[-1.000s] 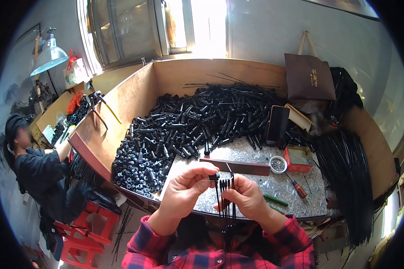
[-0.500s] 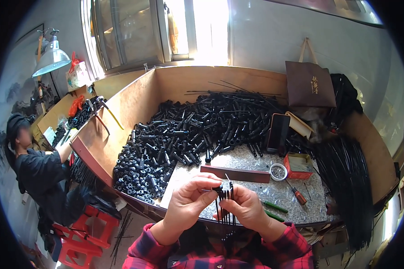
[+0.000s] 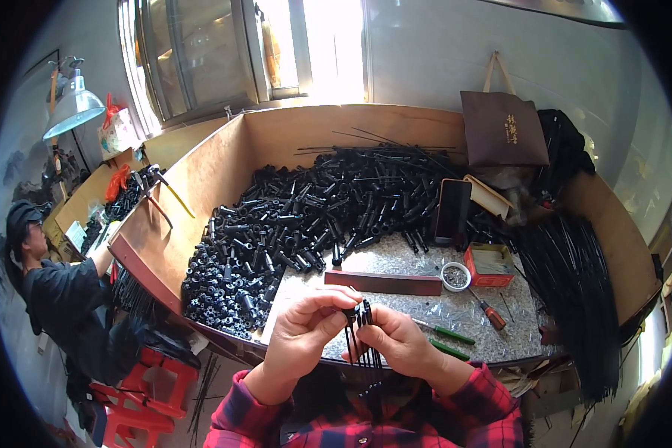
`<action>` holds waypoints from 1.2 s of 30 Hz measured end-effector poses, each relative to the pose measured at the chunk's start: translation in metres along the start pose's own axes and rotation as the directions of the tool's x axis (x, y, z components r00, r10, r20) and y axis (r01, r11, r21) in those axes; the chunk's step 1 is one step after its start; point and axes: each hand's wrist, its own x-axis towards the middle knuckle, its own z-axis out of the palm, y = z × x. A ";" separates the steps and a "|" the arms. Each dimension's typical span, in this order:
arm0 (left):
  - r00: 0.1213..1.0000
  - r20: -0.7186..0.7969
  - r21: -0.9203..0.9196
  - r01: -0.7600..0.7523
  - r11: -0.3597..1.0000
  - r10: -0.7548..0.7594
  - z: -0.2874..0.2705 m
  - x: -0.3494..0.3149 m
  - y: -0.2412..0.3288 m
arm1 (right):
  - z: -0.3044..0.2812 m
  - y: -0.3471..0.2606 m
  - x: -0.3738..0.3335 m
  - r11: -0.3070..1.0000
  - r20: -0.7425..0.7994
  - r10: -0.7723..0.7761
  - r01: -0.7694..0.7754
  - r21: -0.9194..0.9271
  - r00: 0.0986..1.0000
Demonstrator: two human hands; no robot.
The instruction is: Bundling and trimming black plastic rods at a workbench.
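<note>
In the head view, the left hand [image 3: 299,337] pinches a small black piece [image 3: 350,317] between thumb and fingers, while the right hand [image 3: 402,342] grips a bunch of thin black rods [image 3: 369,358], hanging at the near edge of the speckled board [image 3: 377,261].

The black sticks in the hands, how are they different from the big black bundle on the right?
The held sticks are few, but the big bundle has very many strands. The held sticks look short; the big bundle looks much longer. The held sticks are between the left hand and right hand, while no hand touches the big bundle. Both are black and thin-stranded.
</note>
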 end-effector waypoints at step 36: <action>0.918 0.367 -0.028 0.170 0.985 -0.148 -0.013 0.016 0.018 | -0.007 -0.005 0.003 0.944 0.384 0.077 -0.191 0.270 0.920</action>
